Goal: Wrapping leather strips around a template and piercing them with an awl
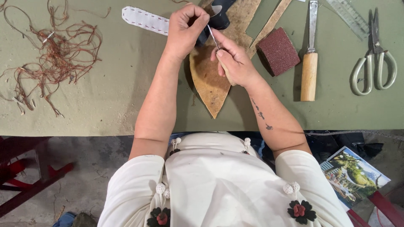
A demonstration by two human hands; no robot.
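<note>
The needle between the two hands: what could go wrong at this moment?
1. The needle passes close to the fingertips of the right hand and left hand, so a slip might prick a finger.
2. The dark piece is held above the brown leather sheet; the needle could catch that too.
3. Loose threads lie on the table and might tangle.

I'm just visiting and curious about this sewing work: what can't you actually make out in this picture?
Head view:
- The dark piece being stitched: mostly hidden by the left hand, and cut off by the top edge.
- The needle: too thin to show any thread.
- The right hand: whatever its curled fingers hold is hidden.
- The ruler: cut off by the top edge.
- The tangled threads: too fine to count.
</note>
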